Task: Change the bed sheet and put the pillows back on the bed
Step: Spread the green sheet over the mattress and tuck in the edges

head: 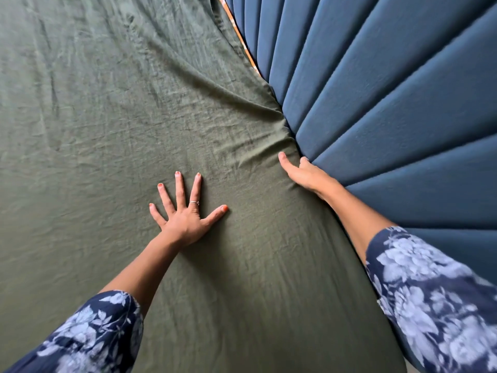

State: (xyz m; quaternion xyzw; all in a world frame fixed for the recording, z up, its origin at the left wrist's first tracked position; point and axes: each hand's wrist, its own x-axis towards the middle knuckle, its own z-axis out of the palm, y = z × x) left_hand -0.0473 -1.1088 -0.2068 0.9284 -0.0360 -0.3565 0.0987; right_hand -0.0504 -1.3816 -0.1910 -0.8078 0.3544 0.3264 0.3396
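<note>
An olive-green bed sheet (pixel 107 117) covers the mattress and fills most of the view, creased toward the headboard. My left hand (pixel 185 211) lies flat on the sheet with fingers spread wide, pressing it down. My right hand (pixel 304 173) sits at the sheet's edge where it meets the blue padded headboard (pixel 390 90); its thumb lies on the sheet and its fingers go down into the gap, hidden from view. Folds in the sheet run toward that hand. No pillows are in view.
The headboard with its vertical padded channels rises along the right side. A strip of orange patterned fabric (pixel 248 53) shows in the gap between sheet and headboard further up.
</note>
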